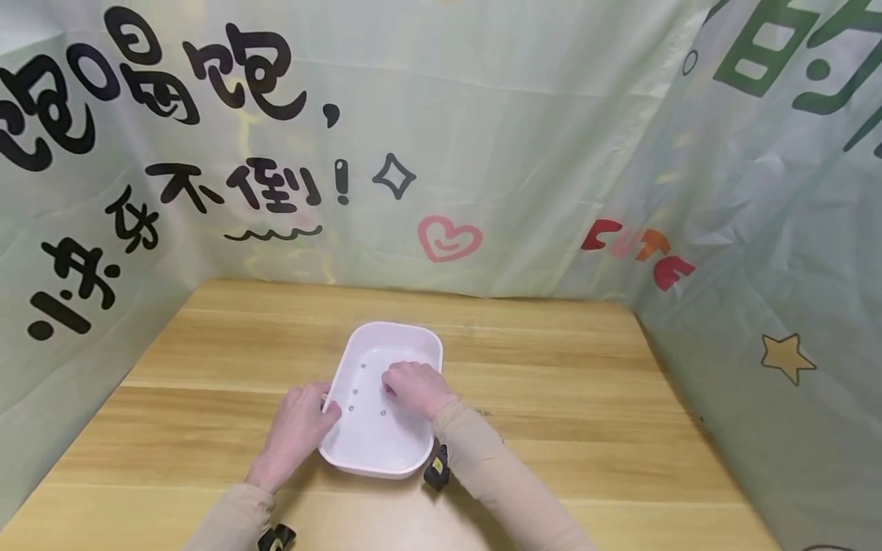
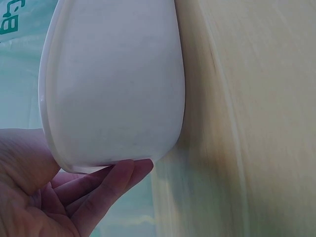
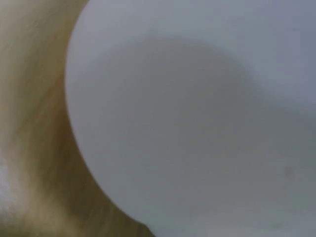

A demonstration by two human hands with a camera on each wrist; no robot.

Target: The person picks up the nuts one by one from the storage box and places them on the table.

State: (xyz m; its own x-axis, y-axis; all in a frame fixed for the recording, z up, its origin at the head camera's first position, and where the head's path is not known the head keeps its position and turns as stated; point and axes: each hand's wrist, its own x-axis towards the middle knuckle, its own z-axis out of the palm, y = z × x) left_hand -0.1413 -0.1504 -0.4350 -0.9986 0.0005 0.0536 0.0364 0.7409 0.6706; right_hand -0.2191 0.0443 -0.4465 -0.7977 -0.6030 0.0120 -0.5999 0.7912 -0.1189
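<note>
A white plastic basin [image 1: 375,451] with rounded corners sits on the wooden table. Several tiny round greyish pieces [image 1: 383,413] lie scattered on its floor; they are too small to identify. My left hand [image 1: 296,428] grips the basin's left side, thumb over the rim and fingers outside against the wall. In the left wrist view those fingers [image 2: 106,190] press the basin's outer wall [image 2: 116,89]. My right hand [image 1: 416,386] reaches in over the right rim, fingers bent down near the basin floor. Whatever its fingertips pinch is hidden. The right wrist view shows only the blurred basin [image 3: 173,123].
The wooden table [image 1: 551,367] extends around the basin on every side. Pale printed cloth [image 1: 517,153] hangs along the back and both sides. A small black device [image 1: 437,468] is by the right sleeve, another black device [image 1: 277,537] by the left sleeve.
</note>
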